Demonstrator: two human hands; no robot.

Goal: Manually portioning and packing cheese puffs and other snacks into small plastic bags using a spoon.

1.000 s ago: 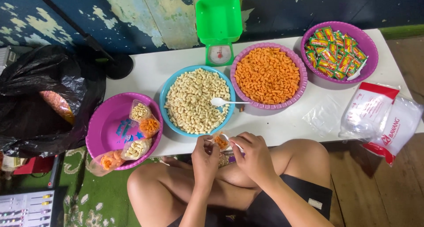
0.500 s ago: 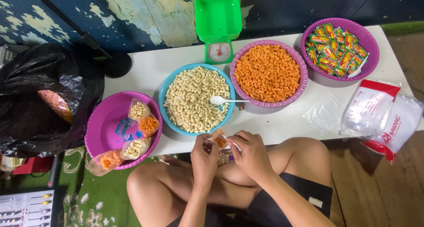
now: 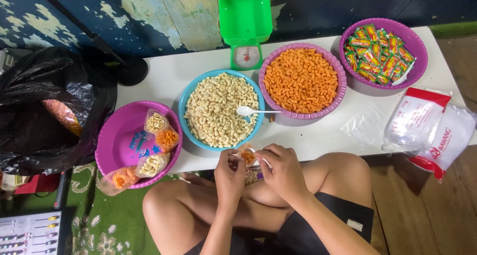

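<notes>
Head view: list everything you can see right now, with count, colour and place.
Table: one, white, along the wall.
Scale: one, green, back of table.
Blue bowl: one, pale snacks inside, table centre.
Spoon: one, white, on blue bowl's rim.
Middle purple bowl: one, orange snacks inside.
Right purple bowl: one, small sachets inside.
Left purple bowl: one, four filled packets inside.
Plastic bags: a pile, white and red, table's right end.
Black bag: one, far left.
Small packet: one, clear, orange snacks, between both hands.
Left hand: on the packet.
Right hand: on the packet.
</notes>
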